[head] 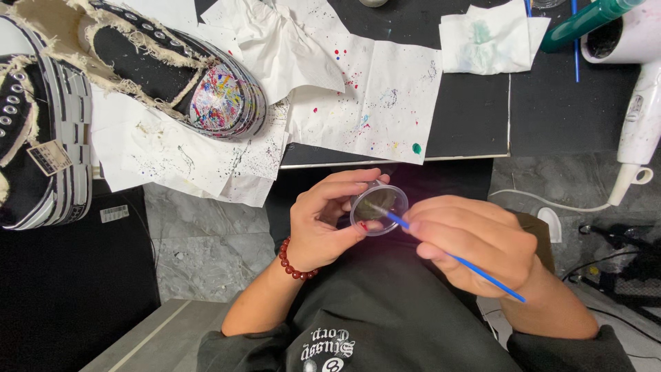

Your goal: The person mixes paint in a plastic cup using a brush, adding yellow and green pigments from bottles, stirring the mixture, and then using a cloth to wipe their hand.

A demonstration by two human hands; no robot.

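Centre frame, below desk (pixel 475 131) edge: left hand (pixel 320 224) pinching small clear cup (pixel 379 208) by rim. Right hand (pixel 475 241) closed on thin blue brush (pixel 475 269), tip in cup. Cup likely light, flimsy, crushable; best held at rim, gently.

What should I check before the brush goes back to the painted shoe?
1. Small clear plastic cup held firmly in left hand: ok.
2. Thin blue paintbrush gripped by right hand, tip inside the cup: ok.
3. Paint on the bristles: cannot tell.
4. Black canvas shoe with paint-splattered toe cap resting on white paper sheets: ok.
5. Paper covers the black table beneath the toe: ok.
6. White hair dryer lying apart from the shoe: ok.
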